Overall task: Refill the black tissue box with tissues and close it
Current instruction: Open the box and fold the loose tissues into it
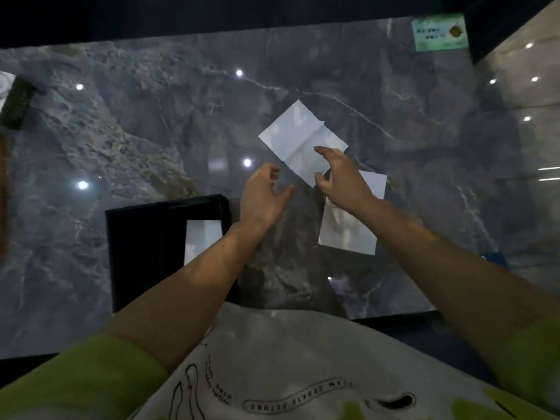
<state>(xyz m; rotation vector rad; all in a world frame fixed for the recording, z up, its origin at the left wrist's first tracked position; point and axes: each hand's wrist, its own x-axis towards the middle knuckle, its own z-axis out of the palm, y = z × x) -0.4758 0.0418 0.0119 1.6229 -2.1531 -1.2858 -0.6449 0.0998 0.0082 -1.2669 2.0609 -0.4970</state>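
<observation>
The black tissue box point(145, 237) sits open at the near left of the marble desk point(121, 131), with a white tissue point(203, 241) inside. Both grips are loose and empty. The left hand point(263, 195) hovers right of the box. The right hand point(345, 180) is over the near corner of a creased tissue point(298, 137). A flat tissue point(347, 234) lies nearer, partly under the right wrist.

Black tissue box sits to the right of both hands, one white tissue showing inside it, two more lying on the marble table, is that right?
No: the head view puts the black tissue box left of the left hand and right hand. One white tissue shows inside it; the far tissue and near tissue lie on the marble table.
</observation>
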